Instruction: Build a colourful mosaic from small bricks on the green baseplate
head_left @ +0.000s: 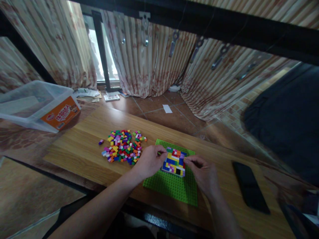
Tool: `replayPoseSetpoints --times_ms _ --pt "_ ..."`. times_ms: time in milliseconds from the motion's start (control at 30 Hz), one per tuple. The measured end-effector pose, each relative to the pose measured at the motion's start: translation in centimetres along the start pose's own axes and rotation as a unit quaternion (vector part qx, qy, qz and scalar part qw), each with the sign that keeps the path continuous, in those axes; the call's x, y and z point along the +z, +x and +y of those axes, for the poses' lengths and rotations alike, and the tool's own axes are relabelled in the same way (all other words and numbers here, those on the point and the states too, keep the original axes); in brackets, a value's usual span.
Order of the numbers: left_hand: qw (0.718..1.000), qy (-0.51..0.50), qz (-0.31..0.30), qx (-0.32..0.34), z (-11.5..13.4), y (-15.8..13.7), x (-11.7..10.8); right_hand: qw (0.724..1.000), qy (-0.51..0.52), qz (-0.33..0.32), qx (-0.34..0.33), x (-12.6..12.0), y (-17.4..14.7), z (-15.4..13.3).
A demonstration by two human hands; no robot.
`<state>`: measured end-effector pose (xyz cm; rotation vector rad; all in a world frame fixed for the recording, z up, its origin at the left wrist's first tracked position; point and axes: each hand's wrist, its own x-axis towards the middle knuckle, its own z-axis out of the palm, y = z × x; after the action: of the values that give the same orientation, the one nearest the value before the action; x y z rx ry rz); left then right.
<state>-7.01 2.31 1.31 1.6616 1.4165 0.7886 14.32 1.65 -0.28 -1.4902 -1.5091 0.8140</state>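
A green studded baseplate lies on the wooden table, bearing a flat block of multicoloured toy bricks. At the block's left edge is my left hand, thumb and forefinger pinched together; whatever may be between them is too small to make out. My right hand is closed in a similar pinch at the upper right edge of the block, its fingertips hiding what they may hold. Left of the baseplate, close to my left hand, spreads a loose pile of small coloured bricks.
A black phone lies on the right part of the wooden table. To the left stands a clear plastic bin with an orange label. Beyond the table are a tiled floor, papers and striped curtains.
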Motion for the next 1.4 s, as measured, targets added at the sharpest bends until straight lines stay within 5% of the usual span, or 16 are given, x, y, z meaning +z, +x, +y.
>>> replayPoseSetpoints --times_ms 500,600,767,933,1400 --pt "0.998 0.057 0.015 0.016 -0.1 0.2 0.1 0.998 0.031 -0.011 0.056 0.4 -0.1 0.2" --pt "0.997 0.071 0.023 0.029 -0.4 0.6 -1.7 0.997 0.051 -0.008 0.050 0.1 0.0 0.2" --pt "0.985 0.159 0.072 0.008 -1.4 1.2 -6.3 0.988 0.067 0.118 0.071 -1.1 0.5 0.0" --pt "0.968 0.250 0.032 -0.020 -2.8 1.0 -8.8 0.985 0.032 0.139 0.092 -1.2 0.7 -0.4" --pt "0.934 0.352 0.008 -0.053 -2.6 0.7 -7.2 0.993 -0.019 0.102 0.061 -0.6 0.2 -0.1"
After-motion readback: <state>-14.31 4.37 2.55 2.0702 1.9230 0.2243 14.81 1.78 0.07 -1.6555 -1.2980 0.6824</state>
